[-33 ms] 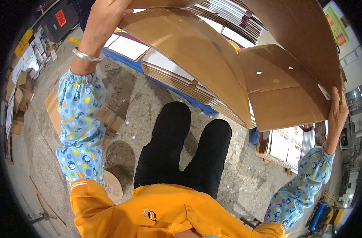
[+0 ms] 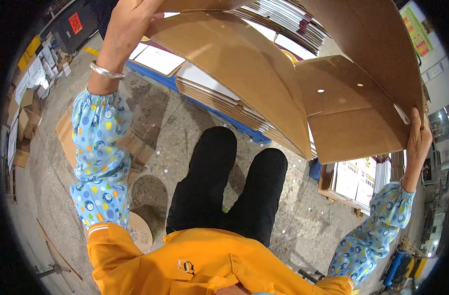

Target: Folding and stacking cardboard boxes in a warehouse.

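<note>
A large brown cardboard box (image 2: pixel 254 64), partly unfolded with its flaps spread, is held up between my two hands. My left hand (image 2: pixel 136 14) grips its left end near the top edge of the picture, and the fingertips are mostly hidden. At the right end, my right hand (image 2: pixel 419 135) is closed on the edge of the board, thumb on the inner side. Two small round holes show in one panel. Beneath the box lie stacks of flat folded cartons (image 2: pixel 209 91) with white printed faces.
The stacks rest on a blue pallet (image 2: pixel 155 76). More flat cartons (image 2: pixel 354 179) stand on a wooden pallet at right. Loose cardboard (image 2: pixel 141 147) and a round cardboard piece (image 2: pixel 140 231) lie on the floor at left. Papers and boxes (image 2: pixel 32 93) are piled far left.
</note>
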Available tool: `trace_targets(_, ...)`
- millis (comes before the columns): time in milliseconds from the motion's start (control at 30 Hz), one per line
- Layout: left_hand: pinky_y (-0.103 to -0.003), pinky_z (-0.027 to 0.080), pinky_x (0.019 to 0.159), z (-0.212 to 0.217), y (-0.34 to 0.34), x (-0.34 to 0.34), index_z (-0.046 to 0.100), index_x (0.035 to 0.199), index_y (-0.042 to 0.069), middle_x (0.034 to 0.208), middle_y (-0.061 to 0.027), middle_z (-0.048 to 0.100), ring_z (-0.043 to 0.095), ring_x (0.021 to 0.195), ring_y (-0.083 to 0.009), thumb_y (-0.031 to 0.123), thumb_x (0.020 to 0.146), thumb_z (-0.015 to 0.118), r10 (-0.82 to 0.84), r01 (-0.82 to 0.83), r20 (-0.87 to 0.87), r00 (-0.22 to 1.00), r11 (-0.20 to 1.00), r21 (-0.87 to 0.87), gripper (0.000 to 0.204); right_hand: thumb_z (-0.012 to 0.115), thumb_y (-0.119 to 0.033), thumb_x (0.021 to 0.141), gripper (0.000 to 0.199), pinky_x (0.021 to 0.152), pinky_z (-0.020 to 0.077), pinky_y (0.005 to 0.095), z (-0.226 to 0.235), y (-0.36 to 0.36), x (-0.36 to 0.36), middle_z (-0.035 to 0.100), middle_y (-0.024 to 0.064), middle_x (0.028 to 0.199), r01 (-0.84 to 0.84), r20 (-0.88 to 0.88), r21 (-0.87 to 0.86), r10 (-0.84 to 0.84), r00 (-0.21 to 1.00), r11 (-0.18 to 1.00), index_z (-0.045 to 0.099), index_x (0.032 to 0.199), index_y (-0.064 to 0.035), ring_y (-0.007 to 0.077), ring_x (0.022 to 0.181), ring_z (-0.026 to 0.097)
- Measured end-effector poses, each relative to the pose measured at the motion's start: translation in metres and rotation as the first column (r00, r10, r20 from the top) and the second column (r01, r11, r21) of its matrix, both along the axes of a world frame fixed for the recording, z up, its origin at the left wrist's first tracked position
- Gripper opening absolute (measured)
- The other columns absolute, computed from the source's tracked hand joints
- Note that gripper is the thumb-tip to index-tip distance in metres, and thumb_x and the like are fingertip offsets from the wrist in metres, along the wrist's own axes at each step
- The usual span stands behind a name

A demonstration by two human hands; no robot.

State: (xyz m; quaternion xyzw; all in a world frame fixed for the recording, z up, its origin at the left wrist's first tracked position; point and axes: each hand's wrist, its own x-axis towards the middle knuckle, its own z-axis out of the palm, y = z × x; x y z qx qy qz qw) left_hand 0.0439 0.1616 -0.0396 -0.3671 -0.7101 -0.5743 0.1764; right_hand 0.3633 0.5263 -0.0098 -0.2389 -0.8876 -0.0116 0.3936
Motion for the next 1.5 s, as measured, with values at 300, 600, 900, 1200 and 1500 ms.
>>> trace_targets(300,-0.021,0.045,0.07,-0.031,-0.026,-0.028,0.061,0.098,0.002,0.089,-0.0009,0.059,0.055,0.076,-0.0083,0.036,0.09,0.051,-0.014,0.026,0.115,0.993,0.994,-0.103,0.037,0.049,-0.037,0.092,0.039,0.065,0.0415,0.0253,-0.005,-0.01,0.004,0.058,0.0094,0.076,0.033,0.057,-0.014,-0.032,0.998,0.999,0.059,0.102,-0.0006,0.0124,0.071,0.048)
trace_targets(600,-0.021,0.041,0.066,-0.034,-0.024,-0.022,0.063,0.092,0.003,0.079,0.0019,0.057,0.05,0.073,-0.0059,0.041,0.089,0.052,-0.011,0.016,0.137,0.991,0.999,-0.033,0.04,0.049,-0.033,0.092,0.035,0.065,0.0419,0.0254,-0.009,-0.018,-0.004,0.056,0.009,0.074,0.058,-0.007,0.036,-0.058,0.998,0.998,0.059,0.102,-0.001,0.0117,0.071,0.048)
trace_targets(900,-0.021,0.044,0.067,-0.032,-0.019,-0.011,0.063,0.093,0.002,0.08,-0.0012,0.059,0.055,0.074,-0.0084,0.044,0.087,0.054,-0.004,-0.001,0.162,0.987,1.0,0.031,0.043,0.05,-0.035,0.092,0.038,0.07,0.0415,0.025,-0.008,-0.015,0.003,0.058,0.0079,0.082,0.007,-0.039,-0.022,-0.008,0.999,1.0,0.059,0.102,0.0007,0.0121,0.075,0.048)
trace_targets(1200,-0.029,0.04,0.084,-0.004,-0.013,-0.025,0.055,0.106,0.0,0.098,-0.0056,0.059,0.054,0.092,-0.0151,0.036,0.087,0.053,-0.265,0.323,-0.224,0.938,0.902,0.287,0.041,0.043,-0.049,0.09,0.054,0.083,0.042,0.0262,0.039,0.014,0.033,0.063,0.0074,0.097,-0.141,-0.253,-0.408,0.037,0.967,0.902,0.061,0.108,-0.0001,0.0125,0.091,0.057)
trace_targets(1500,-0.026,0.04,0.085,0.035,0.018,-0.006,0.043,0.122,0.004,0.111,-0.0038,0.053,0.049,0.102,-0.0121,0.021,0.081,0.063,-0.27,0.356,-0.257,0.928,0.848,0.393,0.049,0.032,-0.054,0.091,0.059,0.094,0.0361,0.0367,0.045,0.028,0.05,0.062,0.0099,0.102,-0.5,-0.522,-0.24,0.324,0.789,0.832,0.055,0.112,-0.0042,0.0176,0.098,0.057)
